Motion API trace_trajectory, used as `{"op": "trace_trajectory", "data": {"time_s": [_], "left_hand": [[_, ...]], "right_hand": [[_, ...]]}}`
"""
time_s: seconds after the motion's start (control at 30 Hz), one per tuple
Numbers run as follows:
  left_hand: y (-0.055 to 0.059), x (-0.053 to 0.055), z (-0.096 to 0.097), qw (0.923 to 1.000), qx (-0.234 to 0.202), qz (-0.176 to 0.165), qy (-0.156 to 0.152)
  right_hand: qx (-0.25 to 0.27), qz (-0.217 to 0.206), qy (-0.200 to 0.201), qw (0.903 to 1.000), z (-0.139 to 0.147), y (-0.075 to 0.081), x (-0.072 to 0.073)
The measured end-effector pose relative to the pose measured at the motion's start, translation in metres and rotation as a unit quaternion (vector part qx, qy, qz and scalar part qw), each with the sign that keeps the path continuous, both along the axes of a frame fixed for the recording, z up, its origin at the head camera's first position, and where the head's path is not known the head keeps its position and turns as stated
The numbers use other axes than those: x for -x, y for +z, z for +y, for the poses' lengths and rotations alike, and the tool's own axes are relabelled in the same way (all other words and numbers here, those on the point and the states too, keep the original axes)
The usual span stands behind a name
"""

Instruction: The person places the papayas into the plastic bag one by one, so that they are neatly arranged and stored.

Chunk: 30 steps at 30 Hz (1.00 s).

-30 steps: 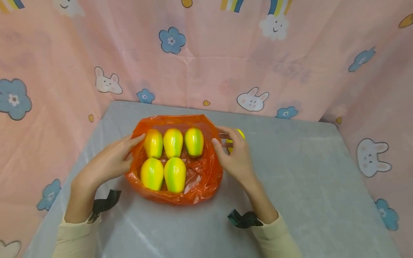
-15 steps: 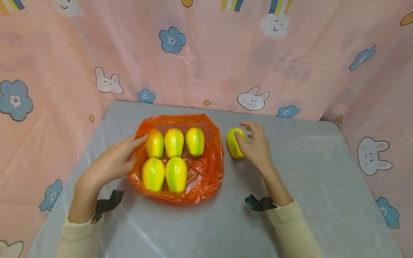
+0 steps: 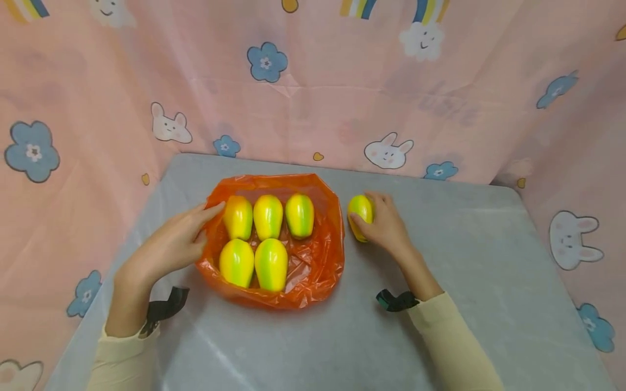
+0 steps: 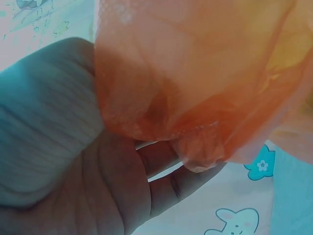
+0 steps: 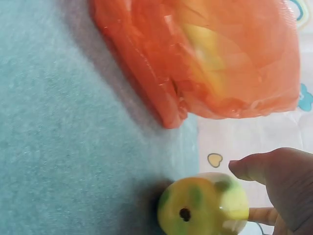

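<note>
An orange plastic bag (image 3: pixel 323 271) lies with its mouth spread wide in the head view. Several yellow-green mangoes sit in it, three along the back, among them a back-left mango (image 3: pixel 238 217), and two in front. My left hand (image 3: pixel 171 241) holds the bag's left side, index finger over the rim; in the left wrist view the orange film (image 4: pixel 161 98) hides part of the fingers. To the right of the bag, another mango (image 3: pixel 359 209) lies on the table. My right hand (image 3: pixel 388 225) grips it, thumb on the near side and fingers behind. Its stem end (image 5: pixel 185 214) shows in the right wrist view.
The grey tabletop (image 3: pixel 479 282) carries the bag and the loose mango. A pink curtain (image 3: pixel 313 108) printed with rabbits, flowers and rainbows hangs behind and at both sides. A black wrist mount (image 3: pixel 166 307) sits at the left cuff, and another black mount (image 3: pixel 396 300) at the right.
My right hand has left the bag's right rim, moved right to the loose mango and closed its fingers round it. My left hand stays at the bag's left side.
</note>
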<state>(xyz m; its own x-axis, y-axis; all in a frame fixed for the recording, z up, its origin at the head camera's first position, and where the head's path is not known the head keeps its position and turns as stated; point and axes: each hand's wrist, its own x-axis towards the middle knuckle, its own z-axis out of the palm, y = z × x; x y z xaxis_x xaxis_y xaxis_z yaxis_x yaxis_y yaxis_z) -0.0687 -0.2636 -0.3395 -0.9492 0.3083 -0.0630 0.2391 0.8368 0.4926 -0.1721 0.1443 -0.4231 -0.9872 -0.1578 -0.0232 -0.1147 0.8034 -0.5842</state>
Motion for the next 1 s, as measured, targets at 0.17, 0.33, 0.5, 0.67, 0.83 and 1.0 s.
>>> {"op": "trace_trajectory", "data": {"time_s": [0.17, 0.33, 0.5, 0.67, 0.83, 1.0], "left_hand": [[-0.004, 0.000, 0.000, 1.0000, -0.002, 0.001, -0.003], [-0.002, 0.003, 0.000, 0.9999, 0.005, 0.007, -0.008], [-0.001, 0.004, 0.000, 0.9999, 0.001, 0.009, -0.013], [0.000, 0.003, -0.002, 0.9999, 0.000, 0.009, -0.008], [0.001, 0.002, -0.002, 0.9999, -0.002, 0.009, -0.009], [0.002, 0.002, -0.003, 0.9999, -0.004, 0.009, -0.010]], "right_hand": [[-0.033, -0.013, 0.003, 0.9994, 0.003, -0.003, -0.004], [-0.044, -0.009, 0.006, 0.9990, 0.003, -0.002, -0.006], [-0.033, -0.004, 0.012, 0.9994, 0.005, 0.000, -0.008], [-0.010, 0.002, 0.011, 0.9999, 0.004, 0.003, -0.010], [0.000, 0.012, 0.009, 0.9999, 0.005, 0.008, -0.017], [0.013, 0.019, 0.010, 0.9997, 0.005, 0.016, -0.025]]}}
